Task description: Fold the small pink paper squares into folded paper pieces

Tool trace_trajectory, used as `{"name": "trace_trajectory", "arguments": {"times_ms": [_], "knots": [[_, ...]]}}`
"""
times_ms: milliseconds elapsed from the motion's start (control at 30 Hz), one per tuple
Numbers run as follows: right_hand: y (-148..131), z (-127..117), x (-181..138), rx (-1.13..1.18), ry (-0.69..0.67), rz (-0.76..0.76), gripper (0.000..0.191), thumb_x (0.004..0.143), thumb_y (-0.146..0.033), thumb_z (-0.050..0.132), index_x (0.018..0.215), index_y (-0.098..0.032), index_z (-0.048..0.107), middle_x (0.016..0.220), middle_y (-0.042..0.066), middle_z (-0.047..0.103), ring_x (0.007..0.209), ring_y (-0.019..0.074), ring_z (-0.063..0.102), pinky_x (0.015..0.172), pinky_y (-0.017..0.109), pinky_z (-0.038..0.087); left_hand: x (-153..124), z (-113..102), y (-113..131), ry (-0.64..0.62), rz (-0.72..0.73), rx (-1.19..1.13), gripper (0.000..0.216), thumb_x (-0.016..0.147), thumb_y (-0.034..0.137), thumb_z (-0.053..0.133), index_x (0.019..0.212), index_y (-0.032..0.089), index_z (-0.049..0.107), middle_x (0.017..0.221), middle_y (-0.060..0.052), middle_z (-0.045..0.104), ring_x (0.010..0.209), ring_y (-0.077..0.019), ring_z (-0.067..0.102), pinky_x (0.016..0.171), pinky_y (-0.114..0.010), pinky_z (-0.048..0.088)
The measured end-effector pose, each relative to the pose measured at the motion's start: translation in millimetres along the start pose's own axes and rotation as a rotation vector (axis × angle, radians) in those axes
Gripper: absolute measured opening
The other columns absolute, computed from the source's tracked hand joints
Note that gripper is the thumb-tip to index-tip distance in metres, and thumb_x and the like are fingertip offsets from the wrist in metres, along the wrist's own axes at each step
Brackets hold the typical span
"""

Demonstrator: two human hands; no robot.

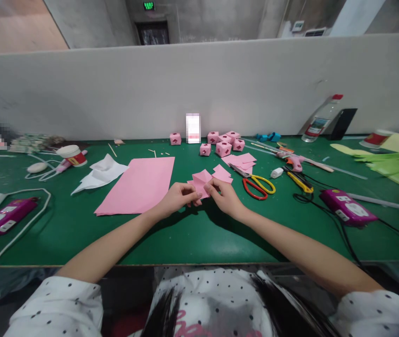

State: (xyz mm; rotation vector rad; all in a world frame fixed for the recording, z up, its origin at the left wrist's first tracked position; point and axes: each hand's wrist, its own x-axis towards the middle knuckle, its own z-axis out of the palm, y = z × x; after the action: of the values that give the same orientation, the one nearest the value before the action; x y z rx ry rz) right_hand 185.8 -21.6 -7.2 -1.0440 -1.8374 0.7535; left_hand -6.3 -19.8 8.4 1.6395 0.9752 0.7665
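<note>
Between my hands is a small piece of folded pink paper [202, 179], held just above the green table [199, 234]. My left hand [181, 195] pinches its left side, and my right hand [223, 195] grips its right edge between thumb and fingers. Small pink paper squares [222, 173] lie right behind my right hand. More pink pieces [244, 162] are a little farther back, partly under the scissors [259, 186] with red and yellow handles. A stack of large pink sheets [139, 185] lies to the left of my left hand.
Several pink paper cubes [223, 149] stand near the grey partition [150, 93]. To the right are a pink glue gun [293, 159], a yellow cutter [300, 181], a purple power strip [347, 207] with black cords and a bottle [321, 122]. On the left are crumpled white tissue [101, 172] and a paper cup [73, 155].
</note>
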Motion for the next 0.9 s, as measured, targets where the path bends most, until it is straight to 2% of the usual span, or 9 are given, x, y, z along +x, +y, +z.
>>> {"name": "trace_trajectory", "arguments": {"times_ms": [100,200,333,467,533,700,800,900], "knots": [[-1.8,-3.0,-0.5,-0.061,-0.007,-0.033,0.029,0.094,-0.038,0.046,0.073,-0.019,0.053,0.068,0.000,0.058,0.065,0.0140,0.051,0.063,0.027,0.037,1.8,1.3,-2.5,-0.007,-0.016,-0.040,0.036,0.076,0.049,0.072,0.076,0.014,0.067,0.073,-0.007,0.072,0.060,-0.0123,0.060,0.053,-0.023,0.045],[-2.5,-4.9,-1.0,-0.126,-0.086,-0.079,0.027,0.093,-0.032,0.048,0.070,-0.019,0.054,0.067,0.000,0.059,0.065,0.0141,0.052,0.065,0.027,0.038,4.0,-0.6,-5.5,0.080,0.040,-0.073,0.035,0.077,0.049,0.071,0.086,0.015,0.068,0.073,-0.002,0.067,0.060,-0.0106,0.058,0.056,-0.023,0.046],[-2.0,-3.3,-2.1,-0.198,-0.169,-0.116,0.026,0.091,-0.031,0.052,0.070,-0.018,0.060,0.069,0.002,0.064,0.067,0.0152,0.056,0.067,0.028,0.039,6.3,-7.1,-7.5,0.137,0.102,-0.076,0.035,0.075,0.048,0.073,0.080,0.015,0.065,0.072,-0.001,0.062,0.063,-0.0108,0.055,0.059,-0.023,0.047],[-2.0,-3.5,-1.8,-0.146,-0.103,-0.101,0.022,0.092,-0.030,0.051,0.079,-0.018,0.065,0.077,0.002,0.069,0.070,0.0153,0.059,0.068,0.027,0.042,5.7,-8.7,-6.3,0.138,0.118,-0.025,0.034,0.075,0.048,0.073,0.080,0.015,0.063,0.073,-0.001,0.061,0.064,-0.0118,0.055,0.059,-0.023,0.047],[-1.6,-5.3,-1.4,-0.147,-0.065,-0.095,0.020,0.091,-0.028,0.052,0.080,-0.018,0.066,0.079,0.003,0.069,0.071,0.0156,0.059,0.067,0.028,0.042,4.2,-6.5,-5.3,0.133,0.148,0.073,0.033,0.078,0.048,0.070,0.080,0.015,0.064,0.075,-0.002,0.063,0.066,-0.0128,0.056,0.061,-0.024,0.046],[1.0,-7.9,-1.7,-0.283,-0.069,-0.226,0.015,0.087,-0.023,0.058,0.077,-0.019,0.068,0.077,0.006,0.069,0.078,0.0198,0.059,0.073,0.031,0.044,-0.6,-0.6,-3.3,0.096,0.257,0.297,0.029,0.088,0.044,0.058,0.090,0.017,0.069,0.092,-0.005,0.070,0.084,-0.0179,0.062,0.072,-0.026,0.047],[1.2,-7.4,-1.5,-0.310,-0.060,-0.248,0.015,0.087,-0.024,0.059,0.078,-0.019,0.069,0.076,0.006,0.069,0.078,0.0200,0.060,0.073,0.032,0.044,-2.5,-0.2,-1.7,0.101,0.295,0.338,0.028,0.090,0.041,0.056,0.090,0.017,0.069,0.090,-0.005,0.071,0.083,-0.0175,0.063,0.073,-0.027,0.048],[-0.8,-7.8,-0.6,-0.286,-0.057,-0.231,0.015,0.088,-0.025,0.058,0.080,-0.019,0.069,0.079,0.006,0.071,0.076,0.0190,0.061,0.073,0.032,0.045,-3.2,-0.1,-0.8,0.159,0.319,0.371,0.026,0.090,0.040,0.056,0.088,0.017,0.068,0.087,-0.004,0.071,0.079,-0.0164,0.063,0.071,-0.026,0.048]]}}
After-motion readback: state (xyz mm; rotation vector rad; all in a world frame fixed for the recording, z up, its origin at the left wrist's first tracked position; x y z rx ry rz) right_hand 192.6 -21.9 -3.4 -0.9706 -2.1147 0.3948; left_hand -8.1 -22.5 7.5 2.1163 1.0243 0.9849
